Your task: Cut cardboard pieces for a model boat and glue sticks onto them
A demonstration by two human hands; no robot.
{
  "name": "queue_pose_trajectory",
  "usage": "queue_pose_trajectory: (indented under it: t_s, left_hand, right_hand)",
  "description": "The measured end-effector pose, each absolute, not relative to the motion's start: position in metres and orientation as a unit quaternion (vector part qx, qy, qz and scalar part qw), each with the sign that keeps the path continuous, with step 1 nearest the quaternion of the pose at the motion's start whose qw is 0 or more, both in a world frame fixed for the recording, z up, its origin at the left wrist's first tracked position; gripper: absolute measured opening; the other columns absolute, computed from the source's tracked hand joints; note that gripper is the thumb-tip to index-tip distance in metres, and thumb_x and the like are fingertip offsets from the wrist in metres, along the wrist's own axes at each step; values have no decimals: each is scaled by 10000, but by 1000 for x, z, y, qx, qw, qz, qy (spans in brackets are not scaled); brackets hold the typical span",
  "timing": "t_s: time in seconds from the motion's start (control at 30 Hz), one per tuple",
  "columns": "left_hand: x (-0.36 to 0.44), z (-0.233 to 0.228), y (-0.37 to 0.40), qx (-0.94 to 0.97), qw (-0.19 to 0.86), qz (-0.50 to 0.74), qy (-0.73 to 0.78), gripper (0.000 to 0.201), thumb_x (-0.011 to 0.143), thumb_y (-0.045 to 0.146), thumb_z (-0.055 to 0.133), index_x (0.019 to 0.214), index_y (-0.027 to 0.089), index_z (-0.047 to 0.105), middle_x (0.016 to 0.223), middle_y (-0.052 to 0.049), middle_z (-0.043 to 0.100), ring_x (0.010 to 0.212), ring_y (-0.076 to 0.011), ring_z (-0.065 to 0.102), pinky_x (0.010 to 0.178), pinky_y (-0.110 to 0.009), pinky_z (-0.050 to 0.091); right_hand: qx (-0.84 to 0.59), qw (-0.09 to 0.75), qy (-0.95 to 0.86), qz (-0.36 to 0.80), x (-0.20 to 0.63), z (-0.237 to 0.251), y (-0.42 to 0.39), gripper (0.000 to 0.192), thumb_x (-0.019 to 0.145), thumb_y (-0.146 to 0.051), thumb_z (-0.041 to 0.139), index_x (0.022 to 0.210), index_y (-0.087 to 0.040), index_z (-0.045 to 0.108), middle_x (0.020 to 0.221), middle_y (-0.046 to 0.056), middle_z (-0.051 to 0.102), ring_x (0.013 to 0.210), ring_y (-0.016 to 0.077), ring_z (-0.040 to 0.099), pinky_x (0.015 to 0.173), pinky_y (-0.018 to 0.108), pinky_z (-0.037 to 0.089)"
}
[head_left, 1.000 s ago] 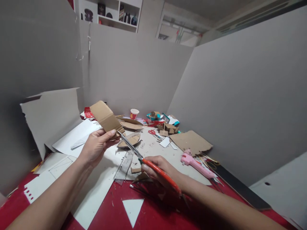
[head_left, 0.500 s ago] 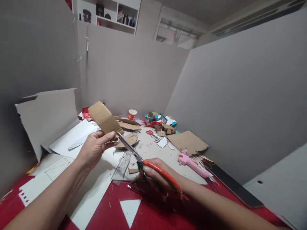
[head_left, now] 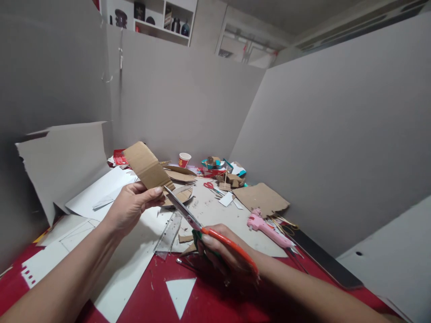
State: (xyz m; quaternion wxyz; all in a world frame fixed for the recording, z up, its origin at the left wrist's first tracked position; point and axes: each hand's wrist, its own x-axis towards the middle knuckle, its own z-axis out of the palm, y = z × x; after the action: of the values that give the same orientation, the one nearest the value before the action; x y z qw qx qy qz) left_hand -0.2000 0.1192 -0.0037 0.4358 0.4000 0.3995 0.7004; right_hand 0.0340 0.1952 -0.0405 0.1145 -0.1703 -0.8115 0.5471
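Note:
My left hand [head_left: 133,204] pinches the lower end of a brown cardboard strip [head_left: 144,163], holding it up in the air at a slant. In my right hand [head_left: 218,246] is a pair of scissors [head_left: 186,215] with orange handles, the fingers wrapped round the grips. The blades point up and left, and their tips touch the strip's lower edge beside my left thumb. Whether the blades have bitten into the cardboard is hard to make out. Below the scissors lie a clear ruler [head_left: 168,235] and small cardboard scraps [head_left: 186,239].
A pink glue gun [head_left: 269,231] lies at the right by a flat cardboard sheet [head_left: 262,198]. Further back are red-handled scissors [head_left: 209,185], a paper cup [head_left: 184,160] and cut cardboard pieces. A white triangle [head_left: 181,294] rests on the red tabletop [head_left: 144,300]. Grey partitions [head_left: 188,98] enclose the table.
The view has shifted slightly, so the table things appear a little further left. Both hands keep their grips, and the scissors stay at the cardboard strip's edge with little visible movement.

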Motion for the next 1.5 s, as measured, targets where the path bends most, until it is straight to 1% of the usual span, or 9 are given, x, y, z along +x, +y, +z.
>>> queue_pose_trajectory:
  t_s: [0.27, 0.43, 0.6, 0.8, 0.97, 1.13, 1.23, 1.33, 1.5]
  left_hand:
    - [-201, -5, 118, 414, 430, 689, 412, 210, 663, 223, 784, 849, 130, 759, 917, -115, 747, 737, -174, 667, 711, -291, 537]
    - [-203, -6, 119, 428, 412, 683, 426, 196, 686, 232, 770, 857, 138, 760, 914, -106, 748, 721, -155, 656, 695, -267, 531]
    - [-202, -7, 118, 424, 382, 702, 426, 199, 709, 256, 759, 883, 161, 748, 896, -79, 747, 731, -154, 662, 703, -268, 540]
    - [-201, -6, 117, 434, 355, 694, 451, 204, 712, 271, 753, 874, 147, 752, 874, -92, 749, 733, -173, 672, 720, -291, 548]
    - [-202, -3, 115, 452, 383, 673, 444, 230, 704, 268, 756, 904, 153, 753, 901, -96, 750, 718, -173, 669, 694, -288, 545]
    - [-206, 0, 112, 474, 422, 640, 433, 200, 732, 265, 742, 905, 166, 743, 813, -43, 733, 681, -131, 635, 679, -257, 523]
    - [-209, 3, 109, 506, 438, 614, 418, 163, 758, 258, 722, 894, 170, 734, 760, -17, 705, 694, -121, 624, 694, -252, 515]
    - [-212, 6, 107, 531, 443, 593, 413, 142, 786, 253, 694, 891, 164, 729, 780, -27, 701, 745, -136, 632, 722, -263, 510]
    - [-212, 6, 107, 536, 426, 591, 427, 152, 775, 249, 701, 894, 160, 730, 790, -38, 700, 752, -151, 625, 726, -288, 509]
  right_hand:
    - [-193, 95, -782, 584, 36, -38, 192, 558, 832, -689, 412, 660, -164, 489, 378, -61, 413, 290, 62, 352, 288, 168, 246]
    - [-219, 126, -772, 583, 34, -45, 188, 564, 794, -702, 465, 583, -180, 432, 392, -65, 377, 318, 45, 314, 302, 174, 225]
    - [-230, 147, -758, 592, 29, -47, 183, 555, 805, -696, 460, 596, -184, 425, 361, -79, 365, 298, 37, 282, 305, 179, 180]
    - [-174, 97, -807, 556, 32, -37, 186, 574, 846, -706, 360, 644, -176, 449, 392, -57, 404, 336, 63, 369, 338, 184, 264]
    - [-194, 100, -806, 550, 39, -42, 191, 487, 834, -650, 468, 723, -175, 475, 470, -60, 423, 375, 66, 370, 347, 183, 299]
    - [-188, 114, -804, 553, 43, -43, 187, 509, 864, -643, 416, 669, -174, 442, 450, -69, 376, 364, 50, 323, 334, 171, 247]
    - [-203, 113, -792, 564, 45, -45, 186, 493, 851, -633, 454, 659, -181, 425, 450, -75, 364, 358, 47, 309, 323, 168, 240]
    - [-225, 114, -779, 575, 45, -52, 188, 469, 853, -612, 472, 663, -186, 421, 454, -73, 371, 363, 52, 311, 330, 174, 257]
    - [-230, 131, -777, 571, 45, -61, 190, 470, 793, -556, 597, 597, -175, 403, 481, -73, 337, 427, 39, 248, 371, 176, 206]
